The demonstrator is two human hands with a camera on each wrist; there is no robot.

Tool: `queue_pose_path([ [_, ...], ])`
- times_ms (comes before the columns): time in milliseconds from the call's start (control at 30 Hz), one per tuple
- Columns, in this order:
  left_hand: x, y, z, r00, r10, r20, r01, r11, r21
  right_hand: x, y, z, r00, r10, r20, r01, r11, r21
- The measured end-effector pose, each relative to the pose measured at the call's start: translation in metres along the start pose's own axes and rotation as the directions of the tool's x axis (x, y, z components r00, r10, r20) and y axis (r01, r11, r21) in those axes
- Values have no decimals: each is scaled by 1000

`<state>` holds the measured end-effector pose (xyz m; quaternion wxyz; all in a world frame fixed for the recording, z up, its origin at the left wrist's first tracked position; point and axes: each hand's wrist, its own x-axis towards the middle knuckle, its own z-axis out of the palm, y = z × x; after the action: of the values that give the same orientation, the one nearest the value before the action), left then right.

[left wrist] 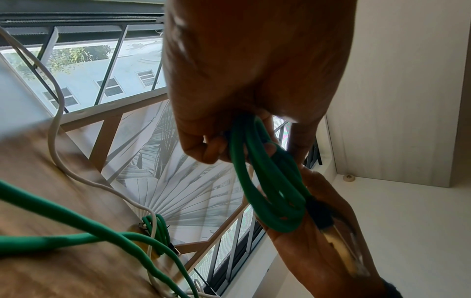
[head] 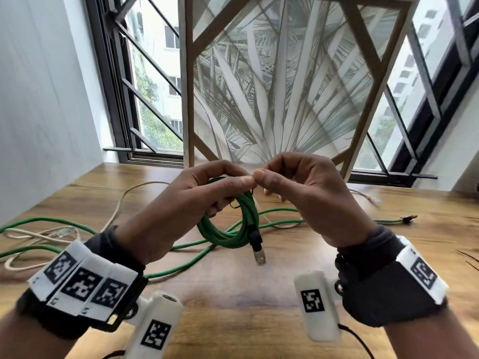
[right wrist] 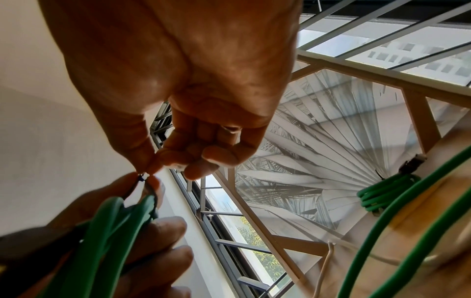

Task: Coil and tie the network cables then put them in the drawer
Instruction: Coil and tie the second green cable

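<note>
- Twisting the thin dark tie (right wrist: 142, 178) shut is the step, I judge: my right hand (head: 305, 200) is pinching its ends at my fingertips, and I should be keeping the twist snug against the loops.
- My left hand (head: 186, 206) is gripping the coiled green cable (head: 233, 229), held above the desk (head: 259, 294); its loops are bunching evenly, a clear plug (head: 260, 257) dangling below.
- Loose green and white cables are lying across the desk behind.
</note>
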<state>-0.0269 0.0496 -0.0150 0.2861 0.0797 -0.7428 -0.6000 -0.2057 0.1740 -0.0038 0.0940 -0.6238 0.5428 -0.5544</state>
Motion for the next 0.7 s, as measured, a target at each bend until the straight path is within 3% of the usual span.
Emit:
queue_pose_path([
  [400, -1, 0, 5, 1000, -21, 9, 21, 1000, 2, 2, 1, -2, 998, -5, -67, -2, 995, -100],
  [567, -1, -2, 8, 998, -27, 49, 25, 999, 27, 2, 1, -9, 990, -57, -132, 13, 950, -312],
  [700, -1, -3, 8, 997, -37, 73, 34, 999, 37, 1, 0, -6, 989, -67, -134, 14, 933, -361],
])
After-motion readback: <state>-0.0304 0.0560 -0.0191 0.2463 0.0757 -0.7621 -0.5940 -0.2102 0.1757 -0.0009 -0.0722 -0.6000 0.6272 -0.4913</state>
